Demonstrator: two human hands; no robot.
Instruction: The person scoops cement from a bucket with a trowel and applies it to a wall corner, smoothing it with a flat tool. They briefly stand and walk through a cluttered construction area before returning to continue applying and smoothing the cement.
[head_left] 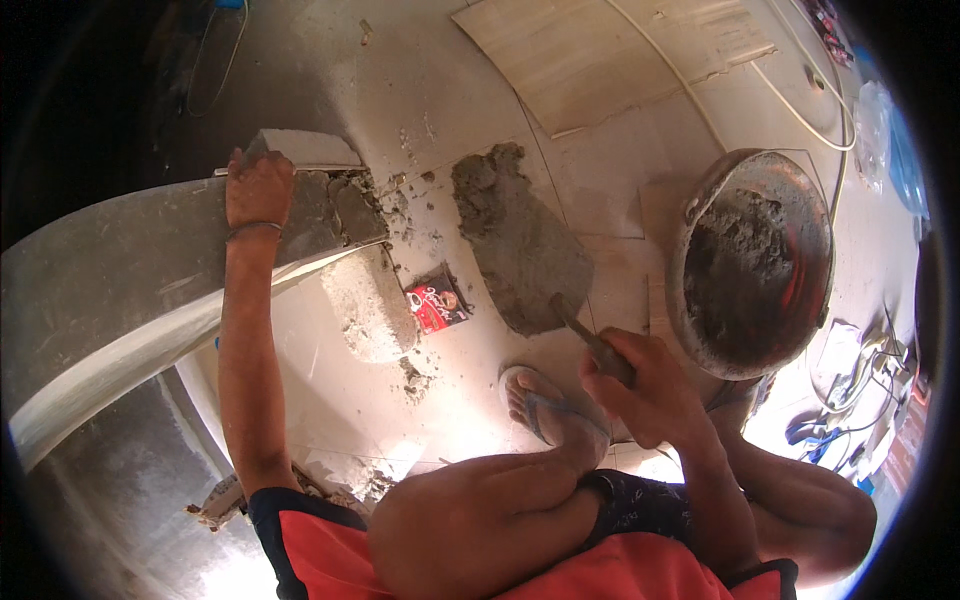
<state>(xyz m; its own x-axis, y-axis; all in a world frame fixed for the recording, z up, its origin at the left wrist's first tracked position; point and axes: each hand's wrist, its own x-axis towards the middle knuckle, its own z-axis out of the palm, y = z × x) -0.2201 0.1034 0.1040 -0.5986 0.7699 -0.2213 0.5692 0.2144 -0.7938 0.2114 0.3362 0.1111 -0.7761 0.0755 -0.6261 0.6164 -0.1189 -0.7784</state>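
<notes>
My left hand [260,190] reaches over a curved grey slab [130,235], its fingers curled at the near-left end of a pale block [312,148]. The exact grip is partly hidden. Wet mortar [355,208] covers the slab's right end next to that block. My right hand [645,385] is wrapped round the handle of a trowel [607,358]. Its metal shank points up and left to a flattened heap of grey mortar [515,240] on the floor; I cannot make out the blade's outline there.
To the right stands a round, mortar-caked basin [828,255] with mortar [745,240] inside. A red packet [437,302] lies beside the heap, with a pale patch [365,305] left of it. Cardboard [600,60], cables [800,120] and tangled cords [860,400] lie farther right. My sandalled foot [545,405] is near.
</notes>
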